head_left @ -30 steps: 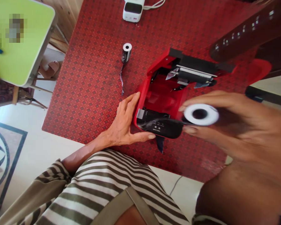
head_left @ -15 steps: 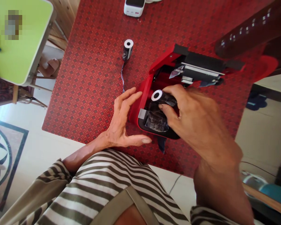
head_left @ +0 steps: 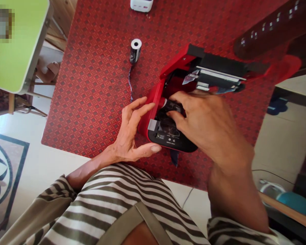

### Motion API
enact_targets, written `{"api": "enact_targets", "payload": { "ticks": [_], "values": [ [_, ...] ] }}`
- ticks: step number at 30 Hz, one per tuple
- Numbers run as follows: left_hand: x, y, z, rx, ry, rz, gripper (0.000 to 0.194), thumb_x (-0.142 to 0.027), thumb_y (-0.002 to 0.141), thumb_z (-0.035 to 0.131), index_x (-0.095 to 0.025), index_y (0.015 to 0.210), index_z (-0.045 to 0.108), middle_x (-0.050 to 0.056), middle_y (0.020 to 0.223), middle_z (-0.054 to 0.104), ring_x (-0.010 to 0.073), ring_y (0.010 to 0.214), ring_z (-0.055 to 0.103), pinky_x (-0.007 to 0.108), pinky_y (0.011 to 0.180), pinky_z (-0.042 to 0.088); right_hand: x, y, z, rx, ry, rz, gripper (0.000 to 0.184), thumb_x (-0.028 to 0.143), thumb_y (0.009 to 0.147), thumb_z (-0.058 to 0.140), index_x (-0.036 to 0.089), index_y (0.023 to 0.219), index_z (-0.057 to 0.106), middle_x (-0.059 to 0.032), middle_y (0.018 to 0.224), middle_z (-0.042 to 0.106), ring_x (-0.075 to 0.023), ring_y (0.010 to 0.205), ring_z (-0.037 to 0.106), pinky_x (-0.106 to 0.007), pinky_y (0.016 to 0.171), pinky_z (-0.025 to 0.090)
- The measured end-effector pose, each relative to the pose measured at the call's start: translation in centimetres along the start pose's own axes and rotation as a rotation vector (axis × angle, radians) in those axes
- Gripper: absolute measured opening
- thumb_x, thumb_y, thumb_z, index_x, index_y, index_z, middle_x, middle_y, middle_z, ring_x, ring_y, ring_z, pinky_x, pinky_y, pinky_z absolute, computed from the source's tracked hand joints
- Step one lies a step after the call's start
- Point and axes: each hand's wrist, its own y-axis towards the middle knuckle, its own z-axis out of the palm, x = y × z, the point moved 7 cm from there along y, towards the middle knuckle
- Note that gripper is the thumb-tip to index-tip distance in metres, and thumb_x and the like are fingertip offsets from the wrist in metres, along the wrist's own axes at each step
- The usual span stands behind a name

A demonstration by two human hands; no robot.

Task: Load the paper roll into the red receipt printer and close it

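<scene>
Closest: a bare right hand point(head_left: 202, 127), curled down over a black-wrapped paper roll point(head_left: 173, 106), thumb and fingers pinching it, the roll mostly hidden and seated in the well of an open red-and-black plastic printer point(head_left: 168, 140), long axis lying across the well. Just beside the printer's red wall: a bare left hand point(head_left: 129, 131), fingers spread, empty. Farther along the red patterned tablecloth point(head_left: 91, 92): a small upright paper roll point(head_left: 135, 51), a thin dark strip point(head_left: 130, 83) trailing toward the printer.
</scene>
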Motion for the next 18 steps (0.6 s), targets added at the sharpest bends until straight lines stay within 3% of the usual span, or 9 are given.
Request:
{"api": "enact_targets", "payload": {
  "ticks": [4, 9, 14, 18],
  "values": [
    [0.0, -0.1, 0.1, 0.020, 0.022, -0.017, 0.116, -0.110, 0.112, 0.065, -0.039, 0.201, 0.042, 0.021, 0.200, 0.049, 0.0540, 0.185, 0.050, 0.084, 0.156, 0.044, -0.4, 0.6, 1.2, 0.036, 0.038, -0.027, 0.014, 0.023, 0.114, 0.076, 0.031, 0.105, 0.084, -0.0106, 0.099, 0.086, -0.0391, 0.102, 0.084, -0.060, 0.103, 0.067],
    [0.4, -0.1, 0.1, 0.024, 0.064, -0.043, 0.118, -0.113, 0.111, 0.062, -0.040, 0.201, 0.041, 0.021, 0.200, 0.049, 0.0542, 0.186, 0.050, 0.084, 0.157, 0.044, 0.2, 0.4, 1.4, -0.027, 0.010, -0.047, 0.020, 0.019, 0.113, 0.070, 0.030, 0.108, 0.086, -0.0118, 0.106, 0.089, -0.0400, 0.114, 0.086, -0.061, 0.112, 0.070],
    [0.5, -0.1, -0.2, 0.005, 0.053, -0.014, 0.110, -0.110, 0.117, 0.052, -0.037, 0.199, 0.044, 0.022, 0.200, 0.052, 0.0524, 0.185, 0.052, 0.081, 0.155, 0.047, 1.2, -1.9, -1.5, -0.058, 0.142, -0.069, 0.045, 0.011, 0.120, 0.058, 0.030, 0.145, 0.091, -0.0115, 0.136, 0.097, -0.0387, 0.132, 0.092, -0.062, 0.121, 0.075],
    [0.8, 0.6, -1.2, -0.074, 0.042, -0.090, 0.091, -0.100, 0.122, 0.053, -0.045, 0.195, 0.050, 0.014, 0.196, 0.062, 0.0512, 0.181, 0.060, 0.079, 0.146, 0.058, 2.2, -5.2, -4.1, -0.003, 0.303, -0.169, 0.046, 0.022, 0.128, 0.064, 0.036, 0.167, 0.086, -0.0071, 0.162, 0.093, -0.0377, 0.152, 0.090, -0.064, 0.134, 0.074]
  ]
}}
